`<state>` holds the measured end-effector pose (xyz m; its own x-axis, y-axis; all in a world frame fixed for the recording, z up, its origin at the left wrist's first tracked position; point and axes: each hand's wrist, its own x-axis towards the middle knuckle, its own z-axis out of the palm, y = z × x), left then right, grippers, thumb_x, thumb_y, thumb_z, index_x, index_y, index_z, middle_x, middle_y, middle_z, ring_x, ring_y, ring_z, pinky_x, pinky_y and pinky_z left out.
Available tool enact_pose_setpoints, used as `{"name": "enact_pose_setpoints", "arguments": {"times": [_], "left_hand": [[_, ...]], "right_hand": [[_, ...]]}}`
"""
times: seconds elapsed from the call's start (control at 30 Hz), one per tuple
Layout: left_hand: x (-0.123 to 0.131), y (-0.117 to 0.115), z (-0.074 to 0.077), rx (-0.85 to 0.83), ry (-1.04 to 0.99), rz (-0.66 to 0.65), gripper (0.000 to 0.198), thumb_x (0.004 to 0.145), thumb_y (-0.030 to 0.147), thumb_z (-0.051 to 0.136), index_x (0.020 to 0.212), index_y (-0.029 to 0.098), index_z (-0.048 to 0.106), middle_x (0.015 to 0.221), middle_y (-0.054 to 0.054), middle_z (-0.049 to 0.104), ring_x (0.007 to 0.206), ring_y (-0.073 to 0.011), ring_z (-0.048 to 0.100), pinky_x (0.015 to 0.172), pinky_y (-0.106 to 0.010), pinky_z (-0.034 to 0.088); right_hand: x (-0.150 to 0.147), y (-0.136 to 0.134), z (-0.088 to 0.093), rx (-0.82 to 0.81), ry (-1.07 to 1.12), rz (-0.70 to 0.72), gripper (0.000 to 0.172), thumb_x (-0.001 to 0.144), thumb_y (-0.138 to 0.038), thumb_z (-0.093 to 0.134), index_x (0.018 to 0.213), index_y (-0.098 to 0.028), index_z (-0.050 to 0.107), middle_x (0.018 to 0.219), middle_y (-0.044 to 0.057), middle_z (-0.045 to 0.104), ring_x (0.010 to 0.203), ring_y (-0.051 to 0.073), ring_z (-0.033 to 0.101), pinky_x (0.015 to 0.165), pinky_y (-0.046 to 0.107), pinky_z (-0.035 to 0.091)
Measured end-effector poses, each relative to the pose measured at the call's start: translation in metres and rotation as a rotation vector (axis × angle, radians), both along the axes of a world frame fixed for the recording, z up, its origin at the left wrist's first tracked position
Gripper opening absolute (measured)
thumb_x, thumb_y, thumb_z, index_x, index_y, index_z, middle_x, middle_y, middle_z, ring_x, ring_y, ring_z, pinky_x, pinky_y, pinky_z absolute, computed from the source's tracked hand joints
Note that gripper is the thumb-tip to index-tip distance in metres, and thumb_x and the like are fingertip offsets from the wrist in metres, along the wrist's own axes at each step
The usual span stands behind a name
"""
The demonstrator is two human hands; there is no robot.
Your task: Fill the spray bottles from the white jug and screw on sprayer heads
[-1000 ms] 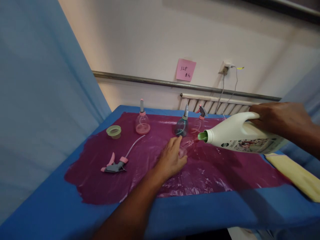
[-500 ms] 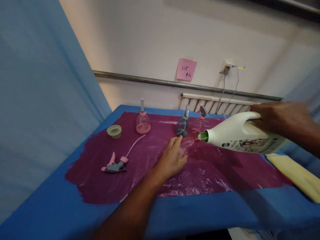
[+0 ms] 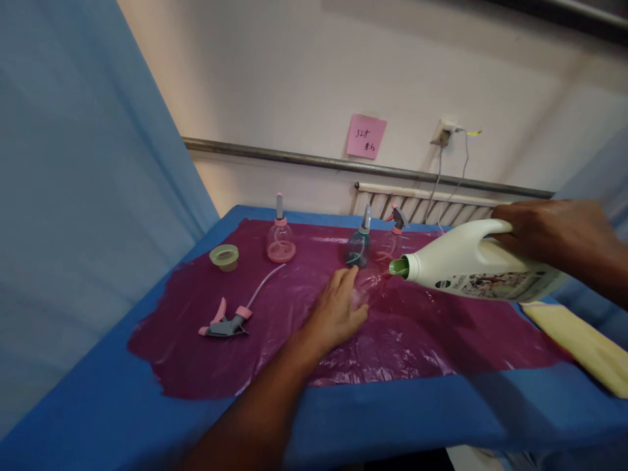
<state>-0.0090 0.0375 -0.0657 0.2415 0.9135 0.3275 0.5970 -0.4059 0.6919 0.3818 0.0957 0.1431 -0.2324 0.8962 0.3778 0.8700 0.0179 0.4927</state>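
Observation:
My right hand (image 3: pixel 544 229) is closed round the handle of a cream-coloured jug (image 3: pixel 471 261), which it tips on its side. The jug's green-lined mouth meets the neck of a clear spray bottle body (image 3: pixel 370 282). That bottle leans toward the jug, with my left hand (image 3: pixel 341 304) wrapped round it and hiding part of it. A trigger spray head (image 3: pixel 228 322), grey and pink with a thin tube, lies on the left. Liquid inside the clear bottle is hard to make out.
A purple plastic sheet (image 3: pixel 196 366) covers the blue tabletop (image 3: pixel 392 412). Behind stand a pink-liquid spray bottle (image 3: pixel 281 243), a teal spray bottle (image 3: pixel 358 248) and another clear spray bottle (image 3: pixel 390 245). A green cup (image 3: pixel 224 257) sits left; a yellow cloth (image 3: pixel 579 333) lies right.

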Motion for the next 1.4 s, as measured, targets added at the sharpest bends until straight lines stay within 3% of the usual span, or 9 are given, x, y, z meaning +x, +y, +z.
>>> {"name": "enact_pose_setpoints", "arguments": {"times": [0.33,0.73,1.13,1.4], "left_hand": [[-0.0003,0.0012,-0.0019,0.024,-0.006,-0.007,0.088,0.093,0.023,0.076,0.174,0.026,0.044,0.167,-0.016,0.057,0.159,-0.037,0.056,0.134,-0.058,0.05],[0.0,0.001,-0.0001,0.012,0.007,-0.005,0.088,0.093,0.023,0.076,0.174,0.021,0.044,0.169,-0.018,0.056,0.16,-0.038,0.055,0.135,-0.058,0.049],[0.0001,0.0007,-0.0009,0.027,-0.006,-0.012,0.087,0.094,0.022,0.078,0.174,0.027,0.043,0.167,-0.016,0.057,0.159,-0.0377,0.056,0.136,-0.06,0.049],[0.0,0.0001,0.0015,0.011,-0.002,-0.009,0.084,0.097,0.027,0.077,0.174,0.022,0.044,0.169,-0.018,0.055,0.161,-0.0371,0.055,0.135,-0.058,0.049]], "right_hand": [[0.0002,-0.0008,0.0005,0.024,-0.007,0.038,0.03,0.092,-0.057,0.06,0.087,-0.031,0.073,0.087,0.006,0.08,0.071,0.026,0.066,0.057,0.033,0.023],[-0.0026,-0.0032,0.0032,-0.003,0.008,0.015,0.031,0.095,-0.057,0.055,0.09,-0.032,0.073,0.094,0.006,0.083,0.077,0.028,0.071,0.056,0.035,0.031],[-0.0024,-0.0025,0.0044,-0.01,0.051,0.026,0.026,0.092,-0.055,0.063,0.087,-0.032,0.073,0.087,0.006,0.08,0.07,0.025,0.064,0.058,0.035,0.025],[-0.0056,-0.0036,0.0074,-0.046,0.026,-0.006,0.029,0.094,-0.057,0.058,0.089,-0.033,0.073,0.091,0.005,0.082,0.075,0.028,0.07,0.057,0.035,0.029]]}}
